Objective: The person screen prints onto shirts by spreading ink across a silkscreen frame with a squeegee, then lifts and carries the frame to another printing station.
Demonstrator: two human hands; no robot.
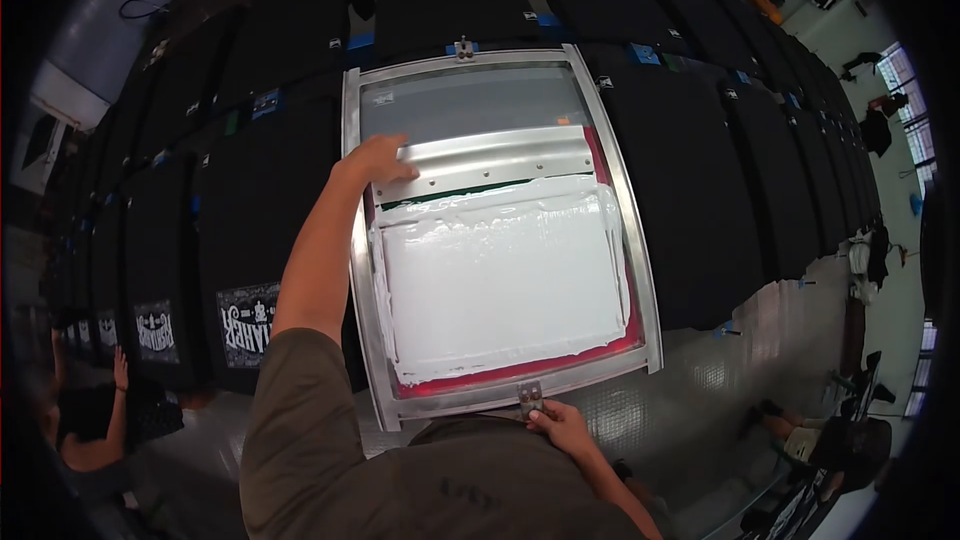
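A metal-framed printing screen (pixel 628 215) lies in front of me, with thick white ink (pixel 505 275) spread over much of its mesh. Across the screen, above the ink, rests a wide metal squeegee (pixel 500 152) with a dark green blade edge. My left hand (pixel 380 160) grips the squeegee's left end, its fingers over the top. At the near edge of the frame, my right hand (pixel 563 427) pinches a small metal bracket (pixel 530 399). Part of its grip is hidden from view.
Black shirts (pixel 680 190) lie in rows on both sides and behind the screen. Several at the left bear a white print (pixel 247 325). Another person's arm (pixel 118 400) shows at lower left, and another person (pixel 835 445) is at lower right. A small metal fitting (pixel 464 48) stands at the screen's far edge.
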